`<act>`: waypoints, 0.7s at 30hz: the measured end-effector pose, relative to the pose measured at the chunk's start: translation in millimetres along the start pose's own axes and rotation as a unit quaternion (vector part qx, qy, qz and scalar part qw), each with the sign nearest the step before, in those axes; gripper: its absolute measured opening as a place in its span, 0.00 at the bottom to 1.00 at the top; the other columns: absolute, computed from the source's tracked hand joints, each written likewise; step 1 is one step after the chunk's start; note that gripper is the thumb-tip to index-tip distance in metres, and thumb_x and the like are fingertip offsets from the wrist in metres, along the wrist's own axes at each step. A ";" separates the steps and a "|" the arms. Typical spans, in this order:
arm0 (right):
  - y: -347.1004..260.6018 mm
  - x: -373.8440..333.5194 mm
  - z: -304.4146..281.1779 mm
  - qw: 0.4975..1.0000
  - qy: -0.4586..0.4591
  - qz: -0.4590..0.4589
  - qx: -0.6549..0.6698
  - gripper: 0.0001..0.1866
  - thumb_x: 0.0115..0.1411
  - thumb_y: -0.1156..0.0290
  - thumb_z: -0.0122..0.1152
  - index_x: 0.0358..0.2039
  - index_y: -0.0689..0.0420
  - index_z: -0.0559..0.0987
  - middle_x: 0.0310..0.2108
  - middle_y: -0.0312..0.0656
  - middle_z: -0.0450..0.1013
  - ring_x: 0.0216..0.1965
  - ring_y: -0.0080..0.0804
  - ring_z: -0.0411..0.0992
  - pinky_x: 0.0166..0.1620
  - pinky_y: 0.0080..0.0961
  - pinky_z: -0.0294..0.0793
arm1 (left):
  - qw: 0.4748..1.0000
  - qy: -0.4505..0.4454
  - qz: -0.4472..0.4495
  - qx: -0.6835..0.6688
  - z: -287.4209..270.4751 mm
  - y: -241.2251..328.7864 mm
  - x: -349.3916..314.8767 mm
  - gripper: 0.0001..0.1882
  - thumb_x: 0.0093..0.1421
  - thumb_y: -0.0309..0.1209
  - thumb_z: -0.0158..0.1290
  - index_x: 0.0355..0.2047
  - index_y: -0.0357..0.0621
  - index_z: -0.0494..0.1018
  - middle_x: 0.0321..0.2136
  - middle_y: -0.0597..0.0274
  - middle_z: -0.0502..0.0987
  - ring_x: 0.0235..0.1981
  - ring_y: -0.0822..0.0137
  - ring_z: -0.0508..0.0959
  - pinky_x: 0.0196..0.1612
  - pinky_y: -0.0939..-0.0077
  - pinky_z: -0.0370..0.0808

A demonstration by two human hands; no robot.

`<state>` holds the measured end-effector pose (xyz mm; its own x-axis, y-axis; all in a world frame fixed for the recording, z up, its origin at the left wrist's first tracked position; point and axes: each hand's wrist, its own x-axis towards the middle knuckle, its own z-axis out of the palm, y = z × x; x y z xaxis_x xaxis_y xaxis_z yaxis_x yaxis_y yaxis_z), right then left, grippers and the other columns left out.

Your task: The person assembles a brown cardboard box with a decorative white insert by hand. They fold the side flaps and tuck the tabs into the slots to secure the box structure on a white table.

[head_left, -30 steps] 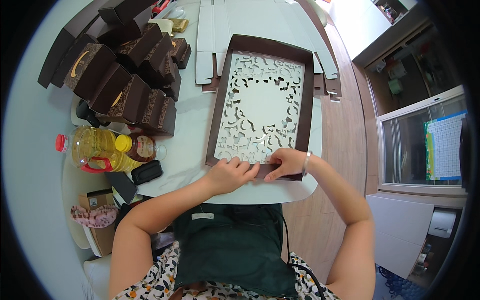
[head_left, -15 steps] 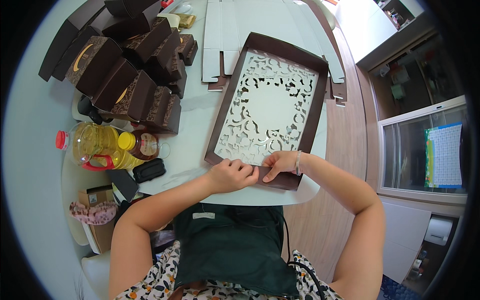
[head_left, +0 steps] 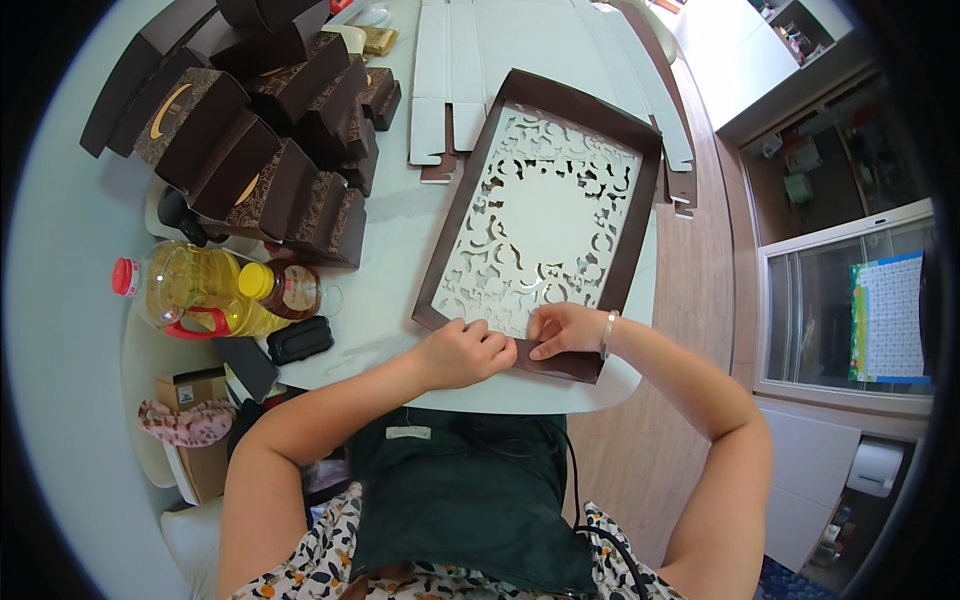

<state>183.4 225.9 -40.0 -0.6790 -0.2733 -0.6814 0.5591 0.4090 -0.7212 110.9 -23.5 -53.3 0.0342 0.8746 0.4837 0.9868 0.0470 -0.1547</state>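
A shallow dark brown cardboard box lid [head_left: 628, 240] lies on the table with its white inside up. Its flat panel [head_left: 555, 225] is cut through with a scroll pattern around a plain middle. Both my hands are at the lid's near wall. My left hand [head_left: 465, 354] is closed on that wall, its fingers curled over the top edge. Just to the right, my right hand [head_left: 572, 331] pinches the same wall, the thumb outside and the other fingers inside the lid. The fingertips inside are partly hidden.
Flat white and brown cardboard blanks [head_left: 520, 40] lie beyond the lid. Folded brown boxes [head_left: 250, 150] are piled at the far left. Nearer on the left stand an oil jug [head_left: 185, 285], a yellow-capped bottle [head_left: 292, 290] and a black case [head_left: 300, 341]. The table's rounded edge [head_left: 600, 402] is close to me.
My right hand has shifted very slightly right along the near wall. Both hands still grip the lid, which keeps almost the same place.
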 end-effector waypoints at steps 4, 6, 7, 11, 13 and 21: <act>-28.7 -53.0 42.3 0.894 0.215 -0.136 -0.368 0.15 0.53 0.60 0.72 0.33 0.57 0.81 0.26 0.40 0.74 0.31 0.31 0.75 0.32 0.29 0.74 | 0.998 -0.026 -0.027 -0.050 1.9 0.2 1.1 0.06 0.50 0.35 0.55 0.30 0.54 0.72 0.21 0.73 0.68 0.21 0.72 0.71 0.18 0.79 0.62; -26.2 -66.5 75.8 0.801 0.303 -0.146 -0.495 0.15 0.52 0.60 0.71 0.33 0.57 0.80 0.25 0.40 0.72 0.30 0.32 0.74 0.31 0.29 0.74 | 0.996 -0.036 -0.043 -0.074 2.4 2.5 5.1 0.06 0.50 0.35 0.56 0.27 0.54 0.71 0.21 0.73 0.68 0.21 0.72 0.71 0.18 0.79 0.62; -21.5 -66.8 92.2 0.761 0.346 -0.152 -0.527 0.14 0.52 0.60 0.70 0.32 0.57 0.79 0.25 0.39 0.71 0.30 0.32 0.74 0.30 0.28 0.73 | 0.994 -0.039 -0.050 -0.083 1.5 4.6 5.9 0.06 0.50 0.35 0.56 0.27 0.53 0.70 0.20 0.72 0.68 0.21 0.72 0.71 0.17 0.79 0.62; 7.7 -57.0 91.3 0.725 0.392 -0.195 -0.532 0.08 0.51 0.66 0.65 0.24 0.53 0.74 0.23 0.36 0.69 0.27 0.30 0.72 0.24 0.26 0.71 | 0.990 -0.076 -0.064 -0.104 -3.1 14.7 14.1 0.09 0.51 0.37 0.58 0.26 0.51 0.70 0.21 0.71 0.68 0.21 0.70 0.72 0.16 0.78 0.63; 10.0 -58.7 75.3 0.737 0.377 -0.237 -0.509 0.08 0.50 0.69 0.63 0.22 0.52 0.71 0.22 0.34 0.68 0.25 0.28 0.70 0.21 0.26 0.69 | 0.986 -0.080 -0.083 -0.120 -5.5 15.9 21.1 0.10 0.52 0.38 0.59 0.26 0.50 0.70 0.21 0.69 0.68 0.21 0.69 0.73 0.16 0.77 0.64; 1.7 -62.9 87.1 0.677 0.445 -0.315 -0.494 0.06 0.50 0.73 0.61 0.30 0.55 0.76 0.24 0.32 0.67 0.25 0.26 0.70 0.24 0.24 0.69 | 0.986 -0.090 -0.084 -0.115 -9.0 22.6 22.0 0.10 0.55 0.38 0.58 0.27 0.48 0.70 0.22 0.68 0.69 0.21 0.69 0.74 0.16 0.76 0.66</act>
<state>268.6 168.0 -9.3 -0.8984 -0.2123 0.3843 -0.2685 0.9582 -0.0984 135.4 -7.6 -38.4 -0.1402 0.9362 0.3223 0.9868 0.1055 0.1229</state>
